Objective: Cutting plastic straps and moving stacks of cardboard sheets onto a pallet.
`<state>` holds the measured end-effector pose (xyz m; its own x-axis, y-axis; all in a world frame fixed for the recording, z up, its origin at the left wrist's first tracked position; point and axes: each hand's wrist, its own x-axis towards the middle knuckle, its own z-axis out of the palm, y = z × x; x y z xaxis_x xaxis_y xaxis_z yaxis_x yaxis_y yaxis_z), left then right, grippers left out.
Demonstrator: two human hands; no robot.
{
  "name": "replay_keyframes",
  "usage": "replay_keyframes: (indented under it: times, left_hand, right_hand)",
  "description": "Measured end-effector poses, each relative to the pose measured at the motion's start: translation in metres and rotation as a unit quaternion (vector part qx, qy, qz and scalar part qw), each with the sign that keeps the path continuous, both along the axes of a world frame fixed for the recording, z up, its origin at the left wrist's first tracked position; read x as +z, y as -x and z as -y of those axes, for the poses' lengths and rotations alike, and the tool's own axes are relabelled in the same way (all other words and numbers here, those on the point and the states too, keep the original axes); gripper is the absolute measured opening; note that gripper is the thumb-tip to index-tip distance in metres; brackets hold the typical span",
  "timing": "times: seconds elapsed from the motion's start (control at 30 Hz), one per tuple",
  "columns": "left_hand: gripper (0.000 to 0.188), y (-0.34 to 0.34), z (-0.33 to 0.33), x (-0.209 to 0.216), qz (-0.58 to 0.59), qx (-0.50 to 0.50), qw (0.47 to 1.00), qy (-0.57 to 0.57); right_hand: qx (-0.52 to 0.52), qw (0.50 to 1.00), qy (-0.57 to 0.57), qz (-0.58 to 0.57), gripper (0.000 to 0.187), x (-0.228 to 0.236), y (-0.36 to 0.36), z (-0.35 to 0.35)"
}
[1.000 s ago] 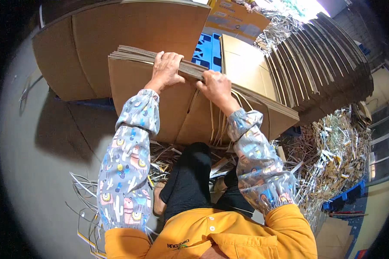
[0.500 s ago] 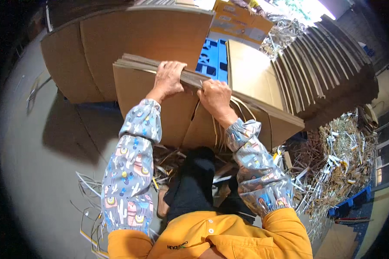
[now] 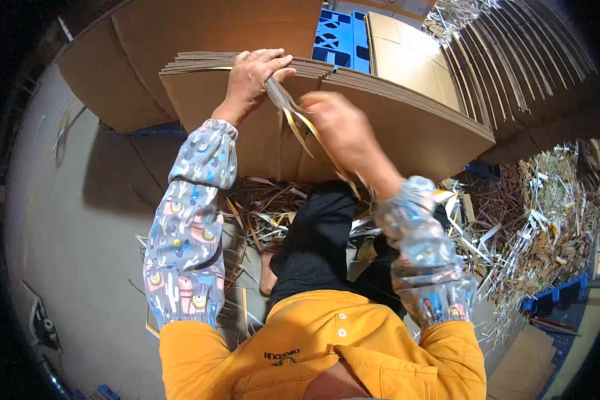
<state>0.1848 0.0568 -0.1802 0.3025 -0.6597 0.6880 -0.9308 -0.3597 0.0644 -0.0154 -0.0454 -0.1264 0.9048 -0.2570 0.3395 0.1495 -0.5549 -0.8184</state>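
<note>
Cardboard [image 3: 407, 133] is standing straight in front of the wearer, a layered pack, its long axis running crosswise and its top edge sloping from the higher left corner to the lower right corner. And it's all hinging on the strips [image 3: 277, 95]! They're sprouting at that top edge, left of its middle, bending over the near face, their long axis slanting downward and rightward toward the knee [image 3: 327, 220]. The right hand [image 3: 345, 130] is lying nearer to most of that length, the bundle showing just left of its fingertips; the left hand [image 3: 255, 79] is sitting right beside the upper end, so 2 hands are flanking it.

Left fingers are grasping the pack, hooking over the top edge, with the thumb pointing toward the strips. Right fingers are sitting bent at the bundle, but that hand is blurring, so whether they're clenching any strips, I'm not able to tell.

Beyond the top edge, a blue pallet [image 3: 341, 41] is showing; past the right corner, scraps [image 3: 547, 220] are covering the floor.

Now the writing: dark lettering is running upside down across the yellow shirt [image 3: 313, 317], a small green emblem [image 3: 287, 361] sitting beside it. On the pack's near face, no print is showing.
</note>
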Motion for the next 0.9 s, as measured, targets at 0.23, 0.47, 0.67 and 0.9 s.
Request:
replay_keyframes:
  times: [0.23,0.47,0.67,0.9]
  left_hand:
    - [0.029,0.003,0.003,0.027,0.046,0.074,0.996,0.03]
    - [0.014,-0.029,-0.103,0.095,0.215,0.159,0.953,0.145]
    - [0.033,0.022,-0.213,-0.032,0.26,0.344,0.901,-0.047]
    - [0.003,-0.008,-0.197,-0.056,0.193,0.127,0.954,-0.191]
  right_hand:
    - [-0.255,0.856,0.441,-0.086,0.047,-0.017,0.026,0.127]
    - [-0.287,0.83,0.467,-0.1,0.054,-0.023,0.021,0.115]
    - [-0.312,0.802,0.502,-0.089,0.052,-0.026,0.016,0.122]
    - [-0.294,0.815,0.492,-0.089,0.046,-0.029,0.021,0.118]
